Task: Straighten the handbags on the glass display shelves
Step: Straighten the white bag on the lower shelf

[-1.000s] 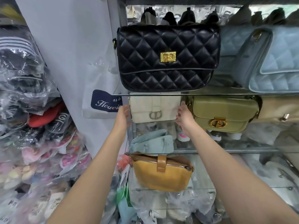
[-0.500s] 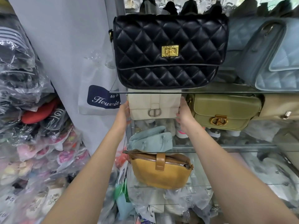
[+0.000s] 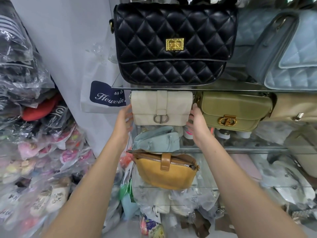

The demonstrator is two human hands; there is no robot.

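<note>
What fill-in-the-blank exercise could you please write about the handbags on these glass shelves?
1. The left hand and right hand flank the cream flap handbag, whose clasp is ____-coloured.
2. Directly above it, on the glass shelf, stands the ____ quilted handbag with a gold clasp.
3. The olive-green leather handbag stands on the cream bag's ____ side.
Missing words: silver; black; right.

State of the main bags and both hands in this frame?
cream bag: upright, flap closed, between both hands
black quilted bag: upright, clasp closed
olive bag: upright, clasp closed
mustard bag: tilted
pale blue quilted bag: tilted
left hand: open, at cream bag's left end
right hand: open, at cream bag's right end
</note>
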